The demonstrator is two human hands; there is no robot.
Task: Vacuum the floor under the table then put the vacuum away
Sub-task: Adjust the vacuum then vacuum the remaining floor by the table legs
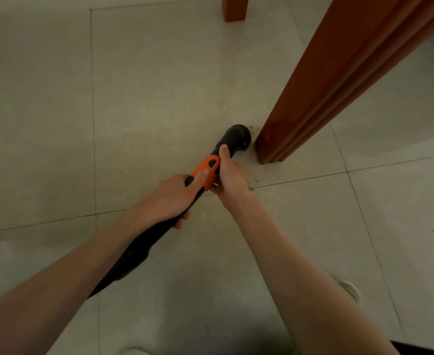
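Observation:
A black vacuum wand (pixel 144 242) with an orange collar (pixel 209 170) runs from lower left to the middle of the tiled floor. Its round black brush nozzle (pixel 237 135) sits on the floor right beside the foot of a reddish wooden table leg (pixel 320 93). My left hand (pixel 171 198) grips the wand just behind the collar, thumb lying on the orange part. My right hand (pixel 230 172) holds the tube just behind the nozzle, thumb on top. Dark specks of dirt (pixel 250 188) lie by the leg and my right hand.
Pale floor tiles (pixel 159 85) with thin grout lines spread to the left and ahead. A second wooden leg (pixel 235 7) stands at the top. Part of a white shoe (pixel 350 290) shows at lower right, behind my right forearm.

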